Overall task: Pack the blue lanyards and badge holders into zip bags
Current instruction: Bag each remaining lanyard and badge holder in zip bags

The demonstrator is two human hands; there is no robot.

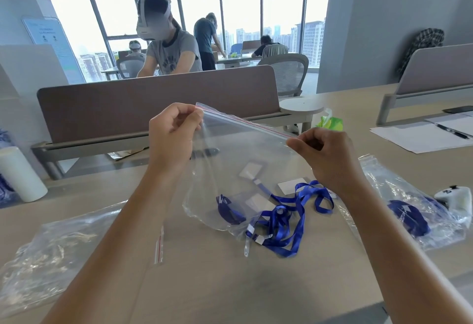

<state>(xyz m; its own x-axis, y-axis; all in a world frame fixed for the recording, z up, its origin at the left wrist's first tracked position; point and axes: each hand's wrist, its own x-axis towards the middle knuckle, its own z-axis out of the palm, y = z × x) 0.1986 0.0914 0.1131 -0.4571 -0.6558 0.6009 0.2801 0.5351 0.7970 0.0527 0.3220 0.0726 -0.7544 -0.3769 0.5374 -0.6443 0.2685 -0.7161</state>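
Both hands, left hand (pixel 172 131) and right hand (pixel 323 155), pinch a clear zip bag's (pixel 230 170) top corners above loose blue lanyards (pixel 286 218).

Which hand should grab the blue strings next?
Probably the right hand. It pinches the bag almost straight above the loose blue lanyards, while the left hand pinches the far corner.

My forearms run off the bottom edge. The white cylinder (pixel 19 173) and clear bags (pixel 51 252) at the left are cropped, and the poster (pixel 50 35) print is too small to read.
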